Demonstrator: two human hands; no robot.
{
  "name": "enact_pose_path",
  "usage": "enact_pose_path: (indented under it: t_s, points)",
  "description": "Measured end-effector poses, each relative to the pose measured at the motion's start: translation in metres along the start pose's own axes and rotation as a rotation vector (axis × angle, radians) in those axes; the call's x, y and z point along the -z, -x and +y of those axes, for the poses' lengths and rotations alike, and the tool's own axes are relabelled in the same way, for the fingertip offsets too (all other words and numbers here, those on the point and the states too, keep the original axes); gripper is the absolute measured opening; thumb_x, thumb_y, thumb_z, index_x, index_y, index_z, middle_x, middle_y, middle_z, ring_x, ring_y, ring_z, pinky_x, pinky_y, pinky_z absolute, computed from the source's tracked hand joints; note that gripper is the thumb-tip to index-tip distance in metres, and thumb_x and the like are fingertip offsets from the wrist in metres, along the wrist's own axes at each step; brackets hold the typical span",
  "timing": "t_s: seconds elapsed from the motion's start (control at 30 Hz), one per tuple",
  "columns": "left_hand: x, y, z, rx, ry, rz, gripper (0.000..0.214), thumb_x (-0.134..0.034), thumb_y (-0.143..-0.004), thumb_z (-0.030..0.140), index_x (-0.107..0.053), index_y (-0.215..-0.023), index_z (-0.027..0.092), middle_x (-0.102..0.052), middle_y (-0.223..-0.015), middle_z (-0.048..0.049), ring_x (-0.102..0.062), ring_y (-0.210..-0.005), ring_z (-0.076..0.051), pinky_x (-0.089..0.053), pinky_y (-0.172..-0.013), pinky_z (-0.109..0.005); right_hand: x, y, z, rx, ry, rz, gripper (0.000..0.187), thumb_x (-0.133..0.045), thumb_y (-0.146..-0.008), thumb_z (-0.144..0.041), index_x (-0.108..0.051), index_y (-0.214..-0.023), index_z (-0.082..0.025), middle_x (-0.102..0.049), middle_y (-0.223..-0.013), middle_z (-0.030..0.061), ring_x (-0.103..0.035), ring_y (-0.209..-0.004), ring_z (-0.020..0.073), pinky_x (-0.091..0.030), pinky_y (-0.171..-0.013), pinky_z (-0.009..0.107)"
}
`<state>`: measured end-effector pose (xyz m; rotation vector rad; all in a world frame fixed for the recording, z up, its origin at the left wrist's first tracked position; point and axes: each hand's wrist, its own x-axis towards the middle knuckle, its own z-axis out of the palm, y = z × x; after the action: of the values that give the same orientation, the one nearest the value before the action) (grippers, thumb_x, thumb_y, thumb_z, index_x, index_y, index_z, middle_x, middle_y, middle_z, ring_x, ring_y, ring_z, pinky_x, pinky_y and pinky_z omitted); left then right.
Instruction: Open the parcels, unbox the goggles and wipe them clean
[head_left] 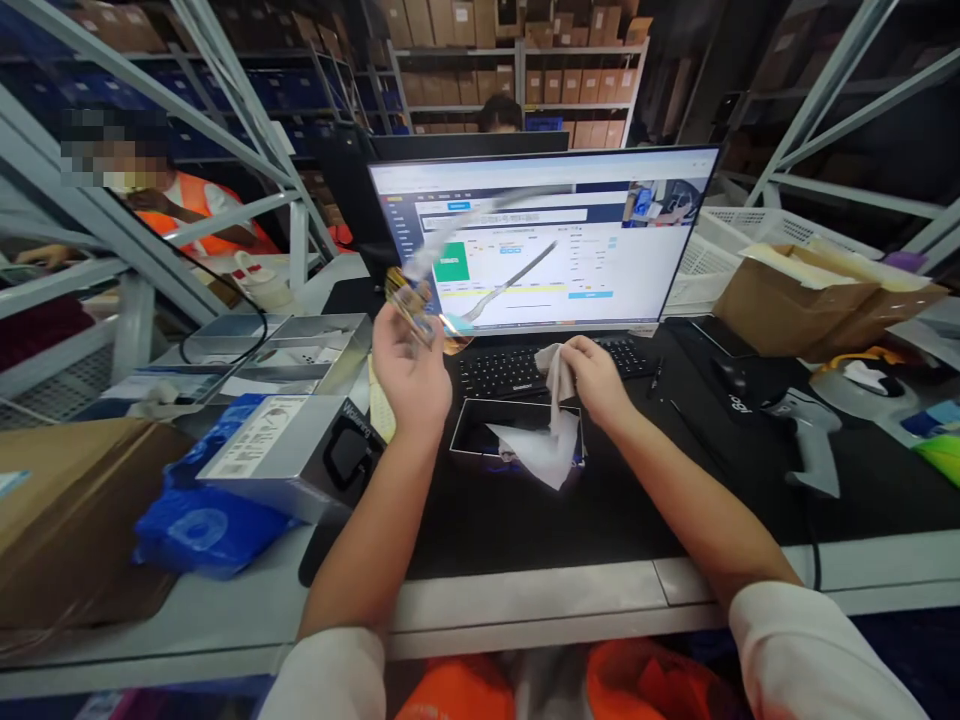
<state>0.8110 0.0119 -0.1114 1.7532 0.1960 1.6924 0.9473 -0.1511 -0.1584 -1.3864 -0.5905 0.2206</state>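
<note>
My left hand is raised in front of the monitor, its fingers closed on a shiny gold item. A curved amber part shows beside the fingers. Motion blurs the item, and its exact kind is not clear. My right hand pinches a crumpled piece of thin white tissue paper near the keyboard. The paper's lower end hangs over a small open box with a black inside and a light rim. That box lies on the black desk mat between my forearms.
A lit monitor stands behind the keyboard. On the left are a silver printed box, a blue plastic bag and a cardboard carton. A barcode scanner and an open brown box are on the right.
</note>
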Motion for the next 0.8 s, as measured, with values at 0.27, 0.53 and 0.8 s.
enact_pose_path:
  t_s: [0.27,0.53,0.8]
  points:
    - [-0.029,0.049,0.006,0.022,0.023,-0.167,0.036,-0.039,-0.105,0.057,-0.047,-0.121,0.025,-0.061,-0.142,-0.0173,-0.056,-0.139,-0.025,-0.048,-0.116,-0.047,-0.015,0.031,-0.025,-0.166,-0.437,-0.133,0.030,-0.059,-0.089,-0.052,-0.060,-0.083,-0.023,-0.067,-0.076,0.0027,-0.066,-0.076,0.0229,-0.057,-0.072,0.037]
    - [-0.032,0.063,0.015,0.023,0.010,-0.164,0.053,-0.041,-0.100,0.067,-0.048,-0.133,0.026,-0.065,-0.136,-0.0165,-0.060,-0.135,-0.028,-0.053,-0.110,-0.048,-0.030,0.077,-0.055,-0.283,-0.582,-0.394,0.033,-0.069,-0.085,-0.044,-0.068,-0.112,-0.025,-0.077,-0.101,0.0035,-0.074,-0.092,0.0261,-0.062,-0.081,0.040]
    - [-0.033,0.061,0.013,-0.045,-0.056,-0.236,0.063,-0.031,-0.101,0.070,-0.047,-0.142,0.025,-0.069,-0.129,-0.0176,-0.061,-0.134,-0.028,-0.053,-0.110,-0.050,-0.014,0.055,-0.050,-0.180,-0.560,-0.221,0.026,-0.063,-0.086,-0.039,-0.066,-0.107,-0.024,-0.077,-0.097,0.0031,-0.075,-0.093,0.0276,-0.060,-0.092,0.047]
